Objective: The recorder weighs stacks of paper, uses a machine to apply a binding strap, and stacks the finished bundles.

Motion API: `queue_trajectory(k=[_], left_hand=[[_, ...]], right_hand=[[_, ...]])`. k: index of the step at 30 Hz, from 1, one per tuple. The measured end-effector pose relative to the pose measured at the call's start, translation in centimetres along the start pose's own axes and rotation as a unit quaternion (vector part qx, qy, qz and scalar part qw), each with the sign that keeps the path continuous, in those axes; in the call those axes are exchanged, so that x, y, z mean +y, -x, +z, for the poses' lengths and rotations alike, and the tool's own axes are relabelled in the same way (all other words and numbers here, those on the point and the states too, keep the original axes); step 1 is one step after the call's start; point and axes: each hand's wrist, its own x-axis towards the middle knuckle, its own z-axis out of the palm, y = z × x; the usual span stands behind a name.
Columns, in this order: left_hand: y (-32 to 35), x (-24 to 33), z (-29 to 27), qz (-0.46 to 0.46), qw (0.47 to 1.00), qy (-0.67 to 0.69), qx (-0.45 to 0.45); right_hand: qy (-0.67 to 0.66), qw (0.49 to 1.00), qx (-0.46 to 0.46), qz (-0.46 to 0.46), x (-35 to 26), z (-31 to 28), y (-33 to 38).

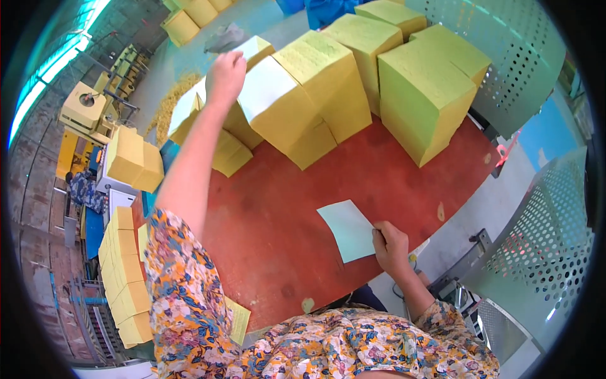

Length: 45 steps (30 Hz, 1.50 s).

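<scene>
A pale green sheet of paper (349,228) lies flat on the red tabletop (284,221) just right of the frame's centre, its lower right corner pinched by the right hand (390,245), whose fingers are closed on the sheet's edge. The right forearm comes up from the lower edge in a floral sleeve (442,341).

The left hand (225,76) is stretched far up to the upper middle of the frame, fingers curled closed on the top of a leaning yellow paper stack (214,126) at the table's far left edge; what exactly it grips is hard to tell. Just right of it stands a tilted yellow stack with a pale top sheet (284,107), touching a further tall stack (328,79). More yellow-green stacks (426,88) stand at the upper right of the table.

Beyond the table on the right is a perforated grey metal panel (543,234). At the left of the frame, further yellow stacks (123,278) are piled low down, and others (132,158) sit on a machine (85,110) higher up.
</scene>
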Motion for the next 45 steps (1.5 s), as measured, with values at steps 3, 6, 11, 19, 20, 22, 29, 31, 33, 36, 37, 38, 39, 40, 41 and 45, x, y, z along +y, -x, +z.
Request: queue_trajectory(k=[3, 6, 11, 19, 20, 22, 29, 31, 33, 36, 37, 38, 39, 40, 41, 45], left_hand=[[-1.5, 0.7, 2.3, -0.042, 0.993, -0.025, -0.103], [-0.3, 0.3, 4.4, -0.058, 0.971, -0.052, -0.225], [1.8, 2.1, 5.0, -0.039, 0.974, -0.088, -0.207], [7.9, 6.0, 0.6, -0.050, 0.972, 0.030, -0.227], [9.3, 6.9, -0.3, -0.046, 0.971, 0.034, -0.232], [12.7, 9.4, -2.5, 0.016, 0.972, 0.112, -0.208], [25.0, 18.5, -15.3, 0.253, 0.916, 0.175, -0.257], [27.5, 19.4, -17.9, 0.288, 0.883, 0.212, -0.305], [28.8, 19.7, -19.4, 0.330, 0.870, 0.220, -0.294], [30.7, 19.1, -21.4, 0.387, 0.862, 0.215, -0.247], [31.0, 19.2, -21.9, 0.343, 0.907, 0.169, -0.179], [31.2, 19.3, -22.1, 0.294, 0.942, 0.122, -0.107], [31.6, 19.0, -21.9, 0.246, 0.954, 0.114, -0.127], [32.0, 18.4, -22.0, 0.257, 0.951, 0.118, -0.125], [32.3, 17.5, -21.8, 0.153, 0.954, 0.158, -0.202], [33.7, 13.5, -20.2, -0.035, 0.889, 0.302, -0.344]], right_hand=[[-0.027, 0.999, 0.001, 0.017, 0.0, 0.2, -0.3], [-0.032, 0.999, 0.006, 0.015, -0.2, 0.4, -0.3], [-0.034, 0.999, 0.019, -0.005, -0.4, 0.0, -0.4], [-0.355, 0.920, 0.050, 0.155, 1.4, -1.6, 2.2], [-0.395, 0.900, 0.055, 0.174, 1.2, -1.8, 2.5], [-0.568, 0.792, 0.108, 0.195, 1.1, -1.6, 4.5], [-0.670, 0.663, 0.147, 0.300, -1.8, 3.2, 19.8], [-0.721, 0.583, 0.145, 0.344, -3.9, 5.3, 22.0], [-0.779, 0.542, 0.087, 0.303, -3.9, 7.9, 24.1], [-0.685, 0.624, 0.108, 0.360, -8.1, 9.3, 23.7], [-0.678, 0.631, 0.112, 0.359, -8.7, 9.2, 23.6], [-0.671, 0.639, 0.116, 0.358, -9.1, 9.1, 23.4], [-0.673, 0.639, 0.130, 0.350, -9.3, 9.0, 23.6], [-0.652, 0.653, 0.151, 0.354, -9.9, 8.9, 23.9], [-0.630, 0.666, 0.173, 0.359, -10.2, 8.6, 24.2], [-0.599, 0.694, 0.200, 0.346, -11.7, 5.9, 26.7]])
